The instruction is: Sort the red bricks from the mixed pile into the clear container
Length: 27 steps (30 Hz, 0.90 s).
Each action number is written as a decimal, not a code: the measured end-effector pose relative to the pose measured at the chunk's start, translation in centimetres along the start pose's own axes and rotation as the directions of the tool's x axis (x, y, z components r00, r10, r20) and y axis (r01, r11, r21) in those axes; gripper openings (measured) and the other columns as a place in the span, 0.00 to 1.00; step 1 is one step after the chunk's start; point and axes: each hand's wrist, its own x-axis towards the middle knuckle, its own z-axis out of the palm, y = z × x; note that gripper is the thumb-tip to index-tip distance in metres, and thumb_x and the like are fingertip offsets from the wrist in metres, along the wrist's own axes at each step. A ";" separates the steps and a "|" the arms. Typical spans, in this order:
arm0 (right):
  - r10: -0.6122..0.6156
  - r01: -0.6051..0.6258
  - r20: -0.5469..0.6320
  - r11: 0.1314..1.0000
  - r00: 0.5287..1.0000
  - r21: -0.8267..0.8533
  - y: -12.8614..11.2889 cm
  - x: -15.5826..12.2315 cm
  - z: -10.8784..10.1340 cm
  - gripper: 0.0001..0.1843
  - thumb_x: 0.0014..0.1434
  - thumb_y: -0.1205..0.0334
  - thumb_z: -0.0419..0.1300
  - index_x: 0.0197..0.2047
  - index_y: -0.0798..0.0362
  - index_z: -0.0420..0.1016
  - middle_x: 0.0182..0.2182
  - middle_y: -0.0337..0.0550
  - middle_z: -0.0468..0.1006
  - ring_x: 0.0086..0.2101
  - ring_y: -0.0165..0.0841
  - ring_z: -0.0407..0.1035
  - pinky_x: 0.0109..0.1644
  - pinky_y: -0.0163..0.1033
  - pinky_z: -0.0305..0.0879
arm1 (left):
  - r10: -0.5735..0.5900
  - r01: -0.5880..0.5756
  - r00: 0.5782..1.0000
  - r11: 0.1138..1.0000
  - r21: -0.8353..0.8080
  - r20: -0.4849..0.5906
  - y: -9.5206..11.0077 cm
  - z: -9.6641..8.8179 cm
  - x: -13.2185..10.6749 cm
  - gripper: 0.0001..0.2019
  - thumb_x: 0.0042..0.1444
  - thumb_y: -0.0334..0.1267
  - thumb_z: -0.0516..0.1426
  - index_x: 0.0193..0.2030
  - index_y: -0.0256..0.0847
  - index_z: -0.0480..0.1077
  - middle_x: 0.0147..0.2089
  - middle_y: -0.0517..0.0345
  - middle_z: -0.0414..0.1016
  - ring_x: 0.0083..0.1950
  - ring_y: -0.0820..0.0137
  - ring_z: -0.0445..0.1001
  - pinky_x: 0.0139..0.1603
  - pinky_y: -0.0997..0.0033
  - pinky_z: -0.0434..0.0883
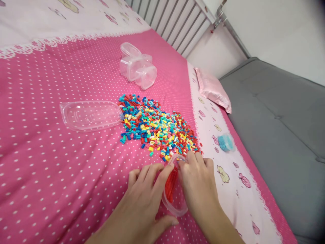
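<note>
A clear plastic container holding red toy bricks lies at the front, between my two hands. My left hand is curved around its left side, with fingertips at the far rim and the thumb near the close end. Over the container's right side, my right hand has its fingers curled and closed; what they hold is hidden. Just beyond both hands spreads a pile of small toy bricks in red, blue, yellow, teal and white.
A clear plastic scoop-shaped tray lies left of the pile. Several clear containers sit farther back. A small tub with blue contents stands at the right. Beyond are a pink pillow, a grey headboard and a radiator.
</note>
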 end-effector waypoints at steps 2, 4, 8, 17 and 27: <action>0.010 -0.008 -0.035 0.999 0.999 0.033 0.4 -0.4 -0.2 0.09 0.64 0.72 0.61 0.35 0.51 0.82 0.35 0.50 0.77 0.41 0.47 0.68 0.43 0.51 0.56 | -0.002 0.002 1.000 1.000 -0.004 -0.006 -0.1 0.1 -0.1 0.58 0.53 0.40 0.70 0.77 0.59 0.32 0.69 0.52 0.66 0.67 0.50 0.64 0.63 0.45 0.61; 0.021 -0.013 -0.104 0.997 0.994 0.079 1.1 -0.8 -0.4 0.08 0.62 0.71 0.63 0.35 0.51 0.82 0.34 0.48 0.76 0.39 0.46 0.67 0.42 0.50 0.55 | -0.006 0.006 1.000 1.000 -0.013 -0.024 -0.2 0.2 -0.3 0.57 0.52 0.43 0.70 0.77 0.59 0.34 0.69 0.52 0.65 0.67 0.49 0.64 0.64 0.45 0.61; 0.080 -0.004 -0.215 0.942 0.973 0.335 2.6 -1.3 -0.1 0.06 0.58 0.69 0.66 0.32 0.48 0.81 0.31 0.42 0.73 0.35 0.40 0.67 0.42 0.46 0.55 | 0.052 -0.054 0.993 0.998 -0.023 -0.111 -0.2 -0.6 0.1 0.47 0.57 0.54 0.66 0.76 0.54 0.44 0.69 0.50 0.64 0.68 0.49 0.62 0.65 0.46 0.60; 0.202 -0.014 -0.080 0.429 0.976 0.903 5.2 -0.9 1.2 0.07 0.57 0.60 0.62 0.31 0.47 0.82 0.27 0.39 0.73 0.29 0.35 0.66 0.35 0.39 0.59 | 0.100 -0.087 0.994 0.961 0.262 -0.035 3.3 -3.5 8.4 0.05 0.65 0.37 0.60 0.39 0.43 0.78 0.40 0.55 0.81 0.49 0.56 0.70 0.52 0.49 0.58; 0.281 -0.041 -0.052 0.317 0.958 0.948 5.2 -1.6 3.3 0.06 0.57 0.68 0.66 0.34 0.47 0.84 0.31 0.39 0.74 0.35 0.37 0.70 0.44 0.42 0.61 | 0.147 -0.166 0.986 0.934 0.315 0.085 3.8 -2.9 10.9 0.05 0.56 0.34 0.63 0.34 0.47 0.81 0.33 0.59 0.79 0.41 0.63 0.72 0.51 0.52 0.53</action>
